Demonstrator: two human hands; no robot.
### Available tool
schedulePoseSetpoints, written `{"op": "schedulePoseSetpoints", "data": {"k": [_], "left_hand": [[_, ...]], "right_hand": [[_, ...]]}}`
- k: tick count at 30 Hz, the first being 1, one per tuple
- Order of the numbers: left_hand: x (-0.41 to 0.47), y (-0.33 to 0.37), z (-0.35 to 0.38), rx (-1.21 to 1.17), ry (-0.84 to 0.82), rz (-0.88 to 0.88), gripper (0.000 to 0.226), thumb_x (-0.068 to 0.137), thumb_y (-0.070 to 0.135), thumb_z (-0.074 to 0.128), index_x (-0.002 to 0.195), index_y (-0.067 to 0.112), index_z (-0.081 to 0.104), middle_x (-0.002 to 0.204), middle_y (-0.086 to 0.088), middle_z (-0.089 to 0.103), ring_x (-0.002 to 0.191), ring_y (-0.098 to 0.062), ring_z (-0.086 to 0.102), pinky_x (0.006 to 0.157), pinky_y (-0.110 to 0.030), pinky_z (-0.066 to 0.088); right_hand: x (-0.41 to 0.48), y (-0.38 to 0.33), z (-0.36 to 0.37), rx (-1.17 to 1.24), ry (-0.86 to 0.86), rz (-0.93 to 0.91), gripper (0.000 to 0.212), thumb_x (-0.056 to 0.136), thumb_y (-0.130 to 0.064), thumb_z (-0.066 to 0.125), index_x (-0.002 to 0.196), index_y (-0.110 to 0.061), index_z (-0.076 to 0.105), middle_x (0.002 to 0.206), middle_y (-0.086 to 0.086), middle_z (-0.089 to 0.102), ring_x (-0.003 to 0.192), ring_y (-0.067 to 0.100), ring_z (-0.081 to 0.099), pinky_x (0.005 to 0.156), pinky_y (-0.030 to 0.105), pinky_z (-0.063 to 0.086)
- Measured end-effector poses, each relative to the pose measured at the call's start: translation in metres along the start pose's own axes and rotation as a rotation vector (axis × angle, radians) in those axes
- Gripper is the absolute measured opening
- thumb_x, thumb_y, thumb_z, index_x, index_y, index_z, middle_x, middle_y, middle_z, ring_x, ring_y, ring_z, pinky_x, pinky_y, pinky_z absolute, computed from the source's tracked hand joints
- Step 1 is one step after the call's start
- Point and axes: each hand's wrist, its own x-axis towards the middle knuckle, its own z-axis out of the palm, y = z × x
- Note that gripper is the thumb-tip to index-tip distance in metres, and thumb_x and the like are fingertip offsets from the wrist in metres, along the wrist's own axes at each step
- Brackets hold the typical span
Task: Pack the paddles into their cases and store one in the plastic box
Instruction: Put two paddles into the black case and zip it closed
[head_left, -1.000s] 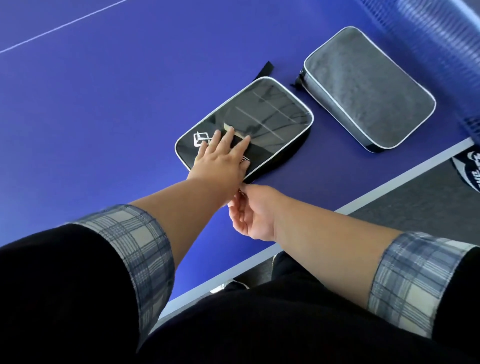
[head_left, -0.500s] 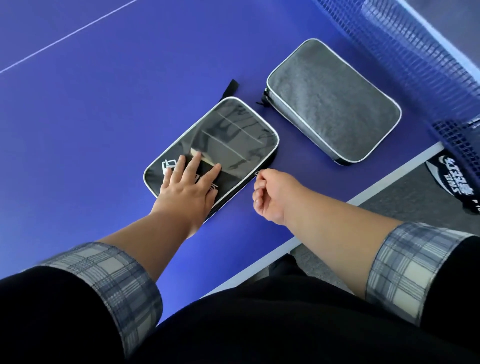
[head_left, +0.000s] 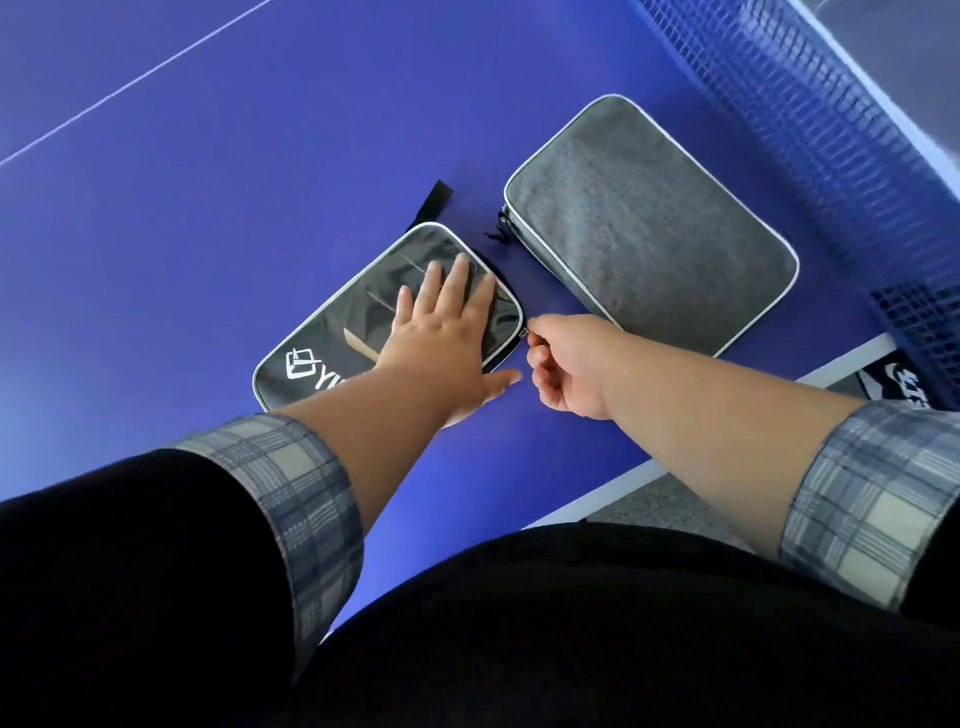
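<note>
A black paddle case (head_left: 332, 332) with a clear window and white logo lies on the blue table (head_left: 208, 208). Through the window a paddle's wooden handle (head_left: 361, 343) shows. My left hand (head_left: 441, 322) lies flat on the case, fingers spread. My right hand (head_left: 566, 364) pinches the zipper pull (head_left: 524, 334) at the case's right corner. A grey felt case (head_left: 649, 223) lies zipped shut to the right, apart from both hands. No plastic box is in view.
The blue net (head_left: 831, 119) runs along the far right. The table's white edge line (head_left: 649, 475) is near my body, with grey floor (head_left: 675, 499) beyond it. A black strap (head_left: 434, 200) sticks out behind the black case.
My right hand has run the zipper pull along the case's near side to its right corner. My left hand has slid from the logo end up onto the window.
</note>
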Motion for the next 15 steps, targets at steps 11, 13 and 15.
{"op": "schedulePoseSetpoints", "data": {"k": [11,13,15], "left_hand": [[-0.004,0.010,0.020,0.027,0.036,-0.031,0.085,0.094,0.058,0.037,0.152,0.022,-0.014,0.162,-0.001,-0.017,0.148,-0.029,-0.015,0.115,-0.052,-0.007],[-0.009,0.008,0.019,0.025,0.013,-0.032,0.086,0.094,0.059,0.037,0.151,0.023,-0.017,0.162,-0.001,-0.019,0.147,-0.029,-0.017,0.115,-0.053,-0.006],[-0.014,0.006,0.018,0.024,0.002,-0.037,0.087,0.093,0.059,0.038,0.151,0.026,-0.018,0.162,0.003,-0.019,0.148,-0.027,-0.016,0.114,-0.059,-0.005]], "right_hand": [[0.005,-0.034,0.002,-0.239,0.066,-0.072,0.017,0.089,-0.017,0.043,0.075,-0.019,0.053,0.051,-0.004,0.047,0.044,0.014,0.042,0.051,0.023,0.043],[0.003,-0.042,0.010,-0.278,0.069,-0.057,0.014,0.091,-0.018,0.044,0.081,-0.017,0.055,0.059,-0.001,0.047,0.047,0.014,0.042,0.052,0.024,0.042],[0.003,-0.052,0.018,-0.325,0.090,-0.034,0.011,0.092,-0.019,0.045,0.087,-0.016,0.055,0.061,0.000,0.046,0.047,0.013,0.040,0.051,0.025,0.041]]}}
